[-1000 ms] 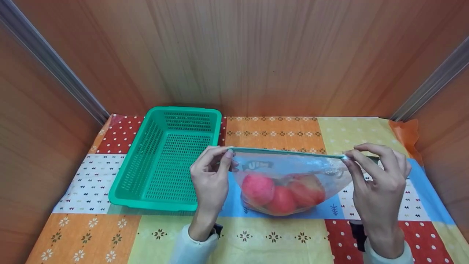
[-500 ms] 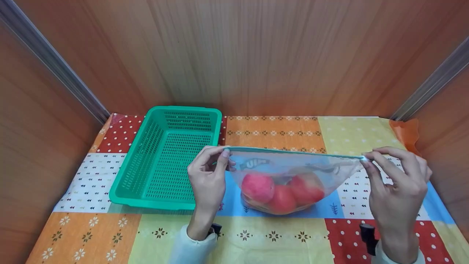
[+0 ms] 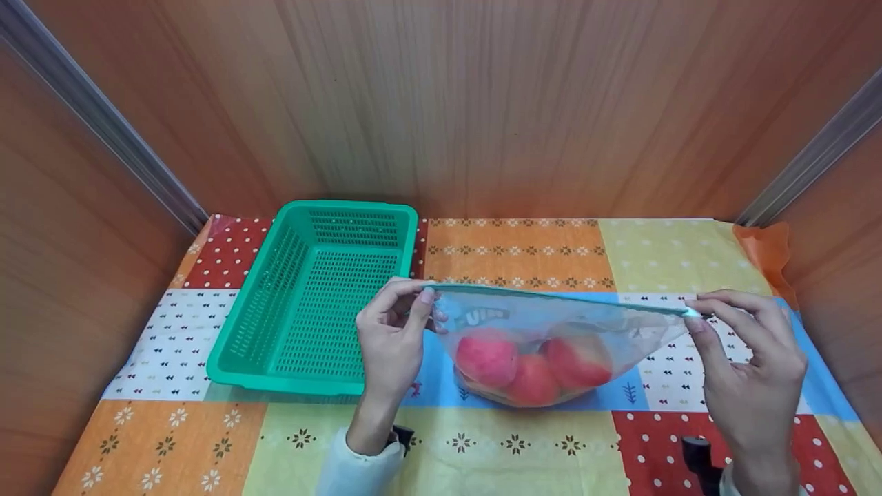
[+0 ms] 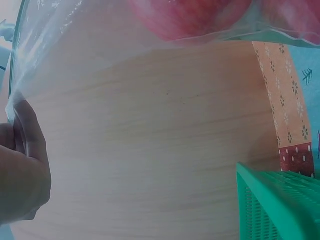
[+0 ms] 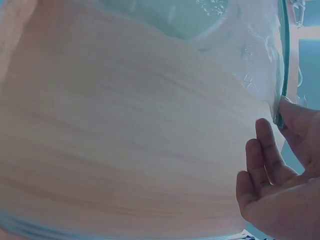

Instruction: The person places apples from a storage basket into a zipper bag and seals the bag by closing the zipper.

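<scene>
A clear zip bag point(image 3: 537, 313) with a green zip strip along its top is stretched between both hands. Inside at the bottom lie three red, rounded fruits that look like apples point(image 3: 486, 357). My left hand point(image 3: 394, 337) pinches the bag's upper left corner between thumb and fingers; its wrist view shows the same grip, with the fruit point(image 4: 192, 17) hanging at the top. At the other end of the strip, my right hand point(image 3: 754, 351) pinches the upper right corner, and in the right wrist view its other fingers point(image 5: 255, 162) stand off from the strip.
A green plastic basket point(image 3: 324, 310) with slotted walls stands to the left, its near right side behind my left hand. A patchwork tablecloth point(image 3: 331, 448) covers the table. Wooden panels point(image 3: 441, 110) rise at the back and sides. An orange ruffled piece point(image 3: 766, 255) lies at the far right.
My right hand has slid to the right along the zip strip to its end, then dipped slightly. The left hand stays nearly in place, and the strip now slopes down to the right.
</scene>
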{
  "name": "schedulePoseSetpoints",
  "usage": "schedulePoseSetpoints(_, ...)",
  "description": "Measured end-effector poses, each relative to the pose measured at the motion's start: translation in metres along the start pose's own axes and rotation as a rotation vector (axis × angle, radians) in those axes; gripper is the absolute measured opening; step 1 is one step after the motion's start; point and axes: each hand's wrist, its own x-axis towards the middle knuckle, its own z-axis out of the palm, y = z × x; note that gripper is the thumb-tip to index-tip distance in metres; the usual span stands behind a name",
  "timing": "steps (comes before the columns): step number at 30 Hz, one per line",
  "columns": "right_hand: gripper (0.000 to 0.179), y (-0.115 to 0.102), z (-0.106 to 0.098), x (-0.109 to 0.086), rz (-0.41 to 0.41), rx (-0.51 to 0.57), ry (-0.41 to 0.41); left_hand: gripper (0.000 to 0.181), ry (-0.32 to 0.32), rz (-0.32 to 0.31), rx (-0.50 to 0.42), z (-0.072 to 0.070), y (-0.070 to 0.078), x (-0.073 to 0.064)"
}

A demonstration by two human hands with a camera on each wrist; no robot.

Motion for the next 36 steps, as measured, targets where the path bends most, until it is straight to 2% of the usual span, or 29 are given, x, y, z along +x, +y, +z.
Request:
schedulePoseSetpoints(2, 0.034, 0.001, -0.001, -0.001, 0.01, 0.025, -0.021, 0.01, -0.004, -0.023, -0.001, 0.0, -0.001, -0.001)
schedulePoseSetpoints(6, 0.031, 0.005, -0.003, -0.006, 0.054, 0.071, -0.053, 0.01, -0.006, -0.114, 0.01, 0.001, -0.003, -0.006)
schedulePoseSetpoints(9, 0.031, 0.009, -0.003, -0.011, 0.09, 0.081, -0.074, 0.009, -0.008, -0.197, 0.031, 0.002, -0.007, -0.011)
schedulePoseSetpoints(13, 0.032, 0.013, -0.005, -0.016, 0.13, 0.077, -0.113, 0.008, -0.02, -0.266, 0.043, 0.002, -0.013, -0.018)
schedulePoseSetpoints(22, 0.03, 0.019, -0.006, -0.023, 0.27, 0.07, -0.196, 0.01, -0.039, -0.307, 0.024, 0.002, -0.022, -0.031)
schedulePoseSetpoints(27, 0.026, 0.028, -0.006, -0.027, 0.301, 0.076, -0.249, 0.01, -0.048, -0.368, 0.038, 0.002, -0.027, -0.037)
schedulePoseSetpoints(31, 0.022, 0.038, -0.006, -0.031, 0.302, 0.106, -0.331, 0.009, -0.076, -0.402, 0.035, 0.001, -0.034, -0.042)
schedulePoseSetpoints(36, 0.021, 0.051, -0.006, -0.036, 0.325, 0.136, -0.498, 0.009, -0.155, -0.389, 0.002, -0.001, -0.044, -0.048)
